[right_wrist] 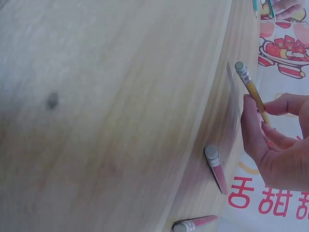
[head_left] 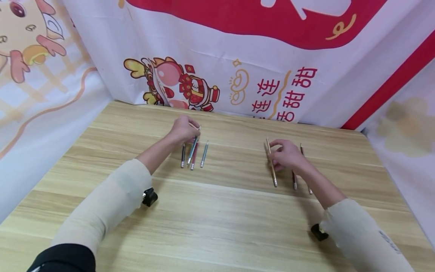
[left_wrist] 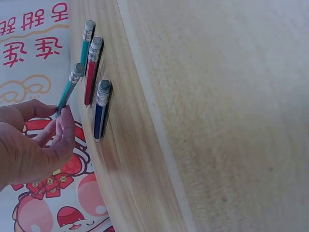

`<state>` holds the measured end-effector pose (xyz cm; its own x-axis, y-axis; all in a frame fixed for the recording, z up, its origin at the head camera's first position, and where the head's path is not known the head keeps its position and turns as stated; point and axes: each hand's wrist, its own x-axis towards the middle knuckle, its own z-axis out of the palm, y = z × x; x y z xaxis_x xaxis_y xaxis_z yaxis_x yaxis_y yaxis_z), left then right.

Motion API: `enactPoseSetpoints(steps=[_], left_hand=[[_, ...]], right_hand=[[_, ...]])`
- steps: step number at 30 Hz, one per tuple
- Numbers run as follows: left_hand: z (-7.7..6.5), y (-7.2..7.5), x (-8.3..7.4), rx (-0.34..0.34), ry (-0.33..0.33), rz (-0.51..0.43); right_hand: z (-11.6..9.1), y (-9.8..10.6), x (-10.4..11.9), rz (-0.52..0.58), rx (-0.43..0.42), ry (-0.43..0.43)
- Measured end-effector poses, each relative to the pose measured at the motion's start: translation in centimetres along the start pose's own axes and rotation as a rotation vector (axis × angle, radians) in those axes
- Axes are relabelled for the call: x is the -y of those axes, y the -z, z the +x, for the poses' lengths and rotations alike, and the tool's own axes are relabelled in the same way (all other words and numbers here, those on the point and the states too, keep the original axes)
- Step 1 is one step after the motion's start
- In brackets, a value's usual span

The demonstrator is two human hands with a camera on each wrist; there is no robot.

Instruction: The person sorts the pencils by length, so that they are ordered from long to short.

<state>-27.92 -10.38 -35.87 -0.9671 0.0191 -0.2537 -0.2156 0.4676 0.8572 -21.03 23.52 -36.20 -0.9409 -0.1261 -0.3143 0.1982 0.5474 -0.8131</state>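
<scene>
Toward eleven o'clock over the counter [head_left: 217,219], the left hand [head_left: 184,129] pinches a teal pencil [left_wrist: 66,92]; toward one, the right hand [head_left: 286,154] pinches a yellow pencil [right_wrist: 255,94]. Fingers sit narrow, eraser ends [right_wrist: 239,66] free, likely because slim shafts suit fingertips.

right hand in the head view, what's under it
The right hand covers the far part of a reddish pencil; its eraser end shows. Another pencil shows either side of the wrist, its middle covered. Anything else there is hidden.
</scene>
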Motion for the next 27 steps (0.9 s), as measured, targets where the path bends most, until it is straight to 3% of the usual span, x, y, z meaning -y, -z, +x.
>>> enactPoseSetpoints(steps=[27], left_hand=[[-0.6,-0.6,-0.9,0.045,-0.002,-0.002]], right_hand=[[-0.2,1.5,-2.1,0.028,-0.032,-0.012]])
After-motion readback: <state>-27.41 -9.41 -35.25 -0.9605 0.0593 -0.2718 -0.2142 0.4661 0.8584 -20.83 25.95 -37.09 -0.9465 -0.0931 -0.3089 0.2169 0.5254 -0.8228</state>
